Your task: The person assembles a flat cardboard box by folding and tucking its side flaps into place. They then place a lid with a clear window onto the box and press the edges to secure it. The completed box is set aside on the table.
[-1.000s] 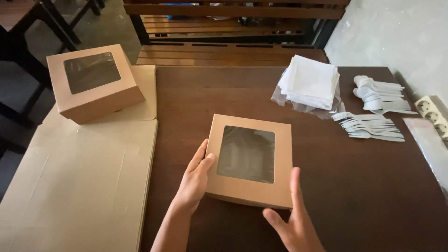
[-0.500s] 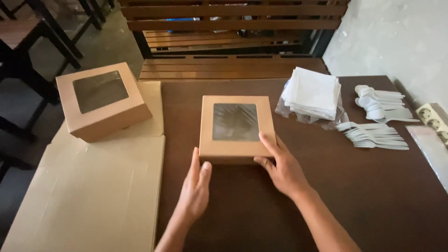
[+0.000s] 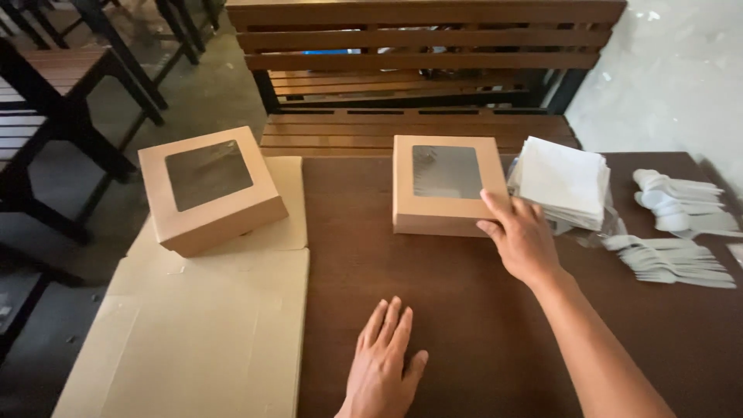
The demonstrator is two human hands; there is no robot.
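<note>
Head view: right hand (image 3: 522,238) reaches forward, open fingers pressing the near right corner of the windowed box (image 3: 447,184), which now sits nearer the table's (image 3: 480,325) far edge. Left hand (image 3: 383,364) has let go and lies flat, empty, near the front edge.

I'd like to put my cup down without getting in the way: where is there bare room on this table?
Bare dark table lies between the left hand and the windowed box under the right hand. The cardboard sheet is free below the second box. It is crowded at the right: napkin stack and plastic cutlery.
</note>
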